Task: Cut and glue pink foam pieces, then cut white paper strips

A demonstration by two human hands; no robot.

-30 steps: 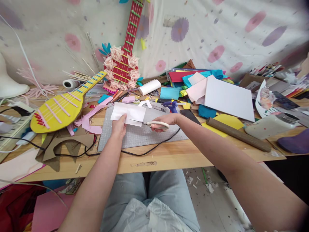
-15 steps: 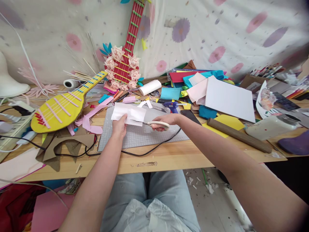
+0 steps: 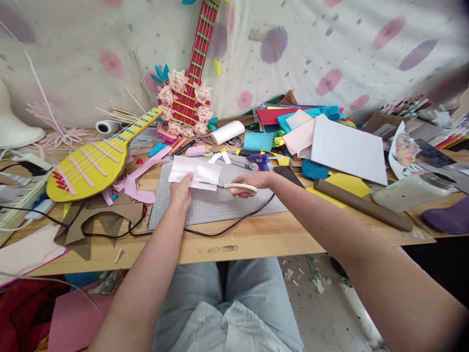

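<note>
My left hand (image 3: 181, 190) pinches the near edge of a white paper sheet (image 3: 194, 171) and holds it just above the grey cutting mat (image 3: 216, 203). My right hand (image 3: 251, 182) grips cream-handled scissors (image 3: 230, 186), whose blades point left and bite into the paper's right edge. A black cord (image 3: 234, 222) snakes across the mat under my right wrist. Both hands work near the middle of the wooden table (image 3: 256, 239).
A yellow cardboard guitar (image 3: 91, 164) lies at left, a red one (image 3: 190, 93) leans on the flowered cloth. Coloured paper and a white sheet (image 3: 346, 149) pile at right, with a blue glue gun (image 3: 260, 160), a brown roll (image 3: 362, 204) and a jar (image 3: 412, 190).
The scissors and the paper have barely shifted; the blades sit slightly further into the sheet. Both arms stay in place.
</note>
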